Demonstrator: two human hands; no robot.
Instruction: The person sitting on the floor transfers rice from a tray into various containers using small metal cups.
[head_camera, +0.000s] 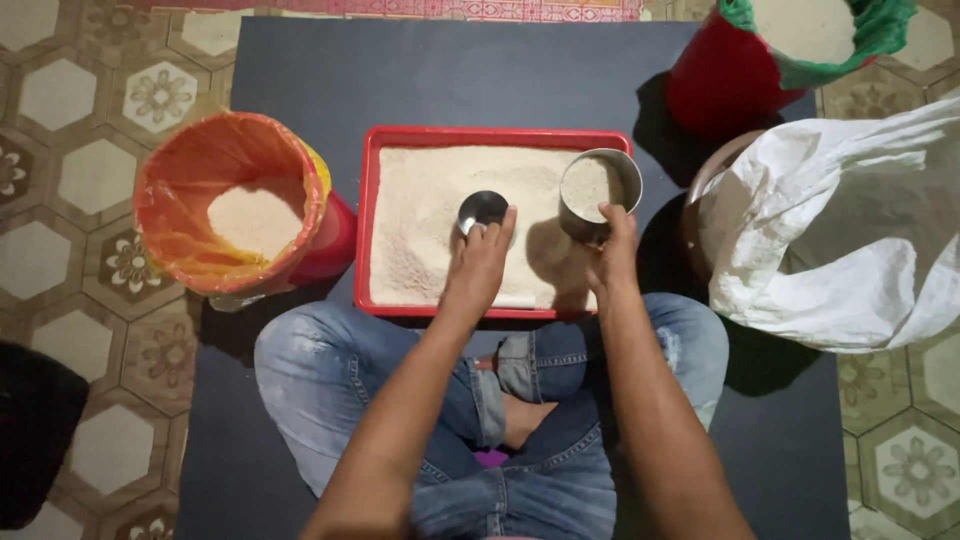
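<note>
There are 2 hands (480, 265), 2 steel cups (483, 210), 1 red tray (497, 138), 2 lined buckets (232, 205), 1 white sack (840, 240) and 1 dark mat (450, 70).

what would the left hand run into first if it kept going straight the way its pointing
The left hand points away from the body, holding a small steel cup over the grain in the red tray. Straight on, it would likely meet more grain, then the tray's far rim; its height above the grain is unclear.

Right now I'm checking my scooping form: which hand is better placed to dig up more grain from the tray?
The left hand. It holds the small steel scoop right down on the grain in the red tray, while the right hand is occupied holding the larger steel cup at the tray's right side.
</note>
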